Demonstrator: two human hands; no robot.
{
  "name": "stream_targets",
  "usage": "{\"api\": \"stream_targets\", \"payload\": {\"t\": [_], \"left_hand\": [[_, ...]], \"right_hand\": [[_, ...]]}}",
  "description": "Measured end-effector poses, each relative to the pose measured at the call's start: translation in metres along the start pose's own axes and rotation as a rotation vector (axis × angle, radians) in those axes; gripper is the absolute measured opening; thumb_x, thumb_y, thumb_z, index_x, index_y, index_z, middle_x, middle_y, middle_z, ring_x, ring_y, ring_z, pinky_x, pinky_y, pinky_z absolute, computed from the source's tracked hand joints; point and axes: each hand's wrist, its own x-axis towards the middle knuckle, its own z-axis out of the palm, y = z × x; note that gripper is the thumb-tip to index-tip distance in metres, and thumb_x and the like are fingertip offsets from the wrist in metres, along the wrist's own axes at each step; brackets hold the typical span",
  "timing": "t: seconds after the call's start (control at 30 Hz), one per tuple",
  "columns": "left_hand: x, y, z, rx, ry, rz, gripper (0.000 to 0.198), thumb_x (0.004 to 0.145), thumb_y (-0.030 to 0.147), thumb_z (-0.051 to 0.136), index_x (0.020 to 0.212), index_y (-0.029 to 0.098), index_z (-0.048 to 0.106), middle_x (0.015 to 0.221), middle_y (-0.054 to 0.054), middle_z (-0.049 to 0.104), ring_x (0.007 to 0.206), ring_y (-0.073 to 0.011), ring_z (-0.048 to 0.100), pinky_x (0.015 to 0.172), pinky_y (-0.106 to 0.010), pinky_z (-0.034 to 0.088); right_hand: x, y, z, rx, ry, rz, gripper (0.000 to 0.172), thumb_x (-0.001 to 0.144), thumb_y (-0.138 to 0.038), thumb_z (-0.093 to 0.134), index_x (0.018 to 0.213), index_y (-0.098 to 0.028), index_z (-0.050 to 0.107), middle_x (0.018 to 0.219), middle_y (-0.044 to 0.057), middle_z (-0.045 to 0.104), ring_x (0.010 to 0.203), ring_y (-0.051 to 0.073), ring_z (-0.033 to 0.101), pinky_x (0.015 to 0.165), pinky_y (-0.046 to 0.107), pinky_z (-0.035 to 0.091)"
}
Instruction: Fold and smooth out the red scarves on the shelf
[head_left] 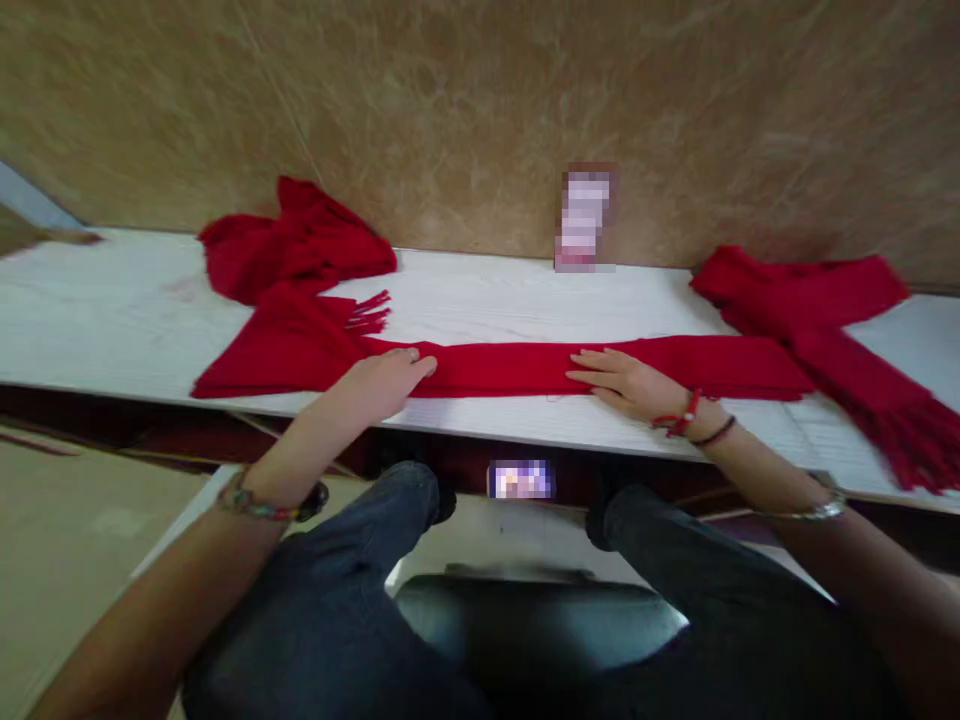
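Observation:
A red scarf (502, 370) lies folded into a long, narrow strip along the white board. Its left part (281, 345) spreads into a wider slanted fold with fringe showing at the back. On the left side of the strip, my left hand (390, 382) is closed on the cloth, its fingers curled and partly hidden. My right hand (628, 385) rests on the right half of the strip, palm down, with fingers stretched out and slightly apart. The scarf's right end runs on past the right wrist.
A bunched red cloth (300, 240) lies at the back left, against the brown marbled wall (465, 120). Another red scarf with fringe (810, 300) lies crossed at the right. A blurred-out pale item (585, 215) stands by the wall. Below the white board (480, 300), a blurred bright rectangle (521, 479) shows between my knees.

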Motion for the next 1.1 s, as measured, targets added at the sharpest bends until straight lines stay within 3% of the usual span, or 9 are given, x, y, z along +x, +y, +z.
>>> {"api": "stream_targets", "payload": {"t": [0.07, 0.17, 0.4, 0.57, 0.7, 0.83, 0.93, 1.03, 1.1], "left_hand": [[0.000, -0.001, -0.003, 0.023, 0.104, -0.046, 0.040, 0.080, 0.000, 0.033, 0.108, 0.015, 0.056, 0.108, -0.013, 0.060, 0.099, -0.0260, 0.060, 0.073, -0.033, 0.049], [0.000, -0.004, -0.003, -0.007, 0.161, -0.059, 0.037, 0.080, 0.000, 0.035, 0.105, 0.016, 0.057, 0.105, -0.012, 0.060, 0.098, -0.0242, 0.060, 0.075, -0.031, 0.048], [0.005, -0.012, 0.016, -0.187, 0.048, 0.046, 0.046, 0.070, -0.006, 0.036, 0.102, 0.019, 0.058, 0.102, -0.007, 0.061, 0.096, -0.0191, 0.060, 0.080, -0.027, 0.047], [-0.001, -0.011, 0.007, -0.136, 0.016, 0.050, 0.044, 0.073, -0.002, 0.037, 0.105, 0.018, 0.058, 0.100, -0.008, 0.061, 0.093, -0.0193, 0.061, 0.081, -0.029, 0.048], [0.003, 0.009, -0.009, -0.115, 0.161, 0.152, 0.033, 0.087, 0.015, 0.037, 0.113, 0.016, 0.058, 0.119, -0.011, 0.056, 0.107, -0.0216, 0.056, 0.094, -0.034, 0.043], [0.022, 0.044, -0.011, -0.224, 0.316, 0.200, 0.044, 0.095, 0.038, 0.035, 0.134, 0.018, 0.045, 0.146, -0.012, 0.033, 0.134, -0.0270, 0.032, 0.106, -0.041, 0.031], [0.035, 0.063, -0.004, -0.339, 0.216, 0.183, 0.053, 0.095, 0.048, 0.031, 0.143, 0.026, 0.031, 0.155, -0.009, 0.014, 0.141, -0.0318, 0.014, 0.109, -0.051, 0.022], [0.040, 0.067, 0.001, -0.401, 0.062, 0.157, 0.056, 0.095, 0.053, 0.025, 0.146, 0.030, 0.024, 0.156, -0.007, 0.009, 0.142, -0.0333, 0.006, 0.109, -0.059, 0.012], [0.041, 0.064, 0.001, -0.425, 0.025, 0.153, 0.054, 0.095, 0.052, 0.021, 0.146, 0.033, 0.022, 0.156, -0.004, 0.009, 0.142, -0.0308, 0.004, 0.110, -0.058, 0.008]], "right_hand": [[0.001, -0.002, -0.002, 0.011, 0.042, 0.025, 0.039, 0.092, -0.019, 0.037, 0.126, -0.016, 0.056, 0.134, 0.014, 0.052, 0.125, 0.024, 0.047, 0.101, 0.049, 0.042], [0.002, -0.004, -0.005, 0.023, 0.070, 0.035, 0.039, 0.092, -0.019, 0.036, 0.126, -0.017, 0.056, 0.136, 0.013, 0.050, 0.126, 0.023, 0.046, 0.101, 0.047, 0.042], [0.001, -0.004, -0.005, 0.039, -0.021, 0.000, 0.040, 0.090, -0.018, 0.038, 0.127, -0.020, 0.055, 0.135, 0.011, 0.051, 0.127, 0.024, 0.045, 0.100, 0.053, 0.040], [0.002, -0.005, -0.005, 0.036, 0.007, -0.003, 0.038, 0.091, -0.023, 0.039, 0.124, -0.020, 0.057, 0.134, 0.012, 0.053, 0.126, 0.024, 0.046, 0.099, 0.052, 0.040], [0.008, -0.011, -0.009, 0.012, 0.027, 0.038, 0.037, 0.094, -0.030, 0.037, 0.119, -0.018, 0.061, 0.127, 0.011, 0.059, 0.122, 0.023, 0.050, 0.101, 0.049, 0.039], [0.022, -0.019, -0.011, -0.081, 0.029, 0.239, 0.044, 0.096, -0.033, 0.030, 0.129, -0.016, 0.053, 0.135, 0.013, 0.052, 0.128, 0.025, 0.042, 0.103, 0.050, 0.037], [0.031, -0.025, -0.007, -0.178, -0.089, 0.359, 0.049, 0.096, -0.036, 0.027, 0.139, -0.017, 0.040, 0.144, 0.014, 0.040, 0.133, 0.029, 0.036, 0.101, 0.055, 0.035], [0.034, -0.027, -0.001, -0.224, -0.203, 0.397, 0.051, 0.096, -0.036, 0.024, 0.142, -0.018, 0.036, 0.147, 0.013, 0.035, 0.133, 0.029, 0.035, 0.101, 0.055, 0.035], [0.033, -0.027, 0.001, -0.235, -0.222, 0.404, 0.052, 0.096, -0.036, 0.021, 0.143, -0.018, 0.033, 0.148, 0.012, 0.033, 0.133, 0.029, 0.034, 0.102, 0.053, 0.034]]}}
